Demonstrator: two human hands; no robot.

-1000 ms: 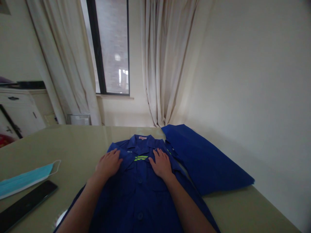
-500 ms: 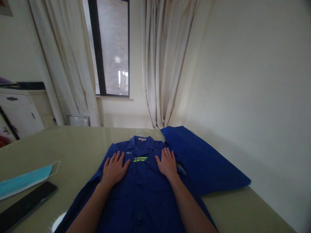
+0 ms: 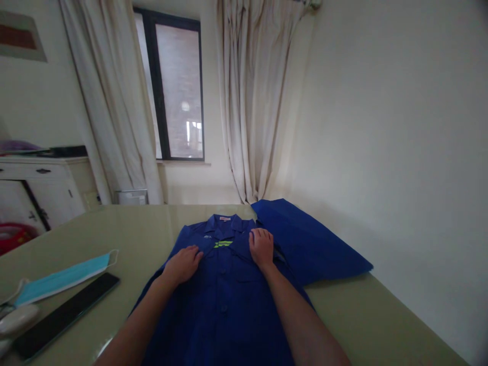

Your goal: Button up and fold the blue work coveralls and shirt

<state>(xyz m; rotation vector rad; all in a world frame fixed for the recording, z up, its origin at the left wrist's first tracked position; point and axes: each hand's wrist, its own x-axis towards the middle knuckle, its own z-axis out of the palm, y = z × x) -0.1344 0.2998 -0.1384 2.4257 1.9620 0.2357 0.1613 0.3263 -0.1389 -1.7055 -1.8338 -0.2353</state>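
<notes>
A dark blue long-sleeved shirt (image 3: 224, 290) lies front up on the table, with its collar at the far end and a yellow-green strip (image 3: 223, 244) on the chest. My left hand (image 3: 183, 264) is on the left side of the chest, its fingers drawn together on the cloth. On the right side, near the shoulder, my right hand (image 3: 261, 247) has its fingers curled into the fabric. Both fingertip areas are partly hidden. Another blue cloth (image 3: 308, 244) lies spread to the right, against the shirt.
On the left of the table (image 3: 152, 223) lie a light blue face mask (image 3: 64, 279), a black phone (image 3: 68, 316) and a pale rounded object (image 3: 19, 320). A wall (image 3: 400, 178) runs along the right edge. Behind are curtains (image 3: 251, 101), a window and a white cabinet (image 3: 57, 188).
Both hands had their fingers spread flat on the shirt; now the fingers are drawn in on the cloth. The view has shifted left and up, showing more of the cabinet and the pale object.
</notes>
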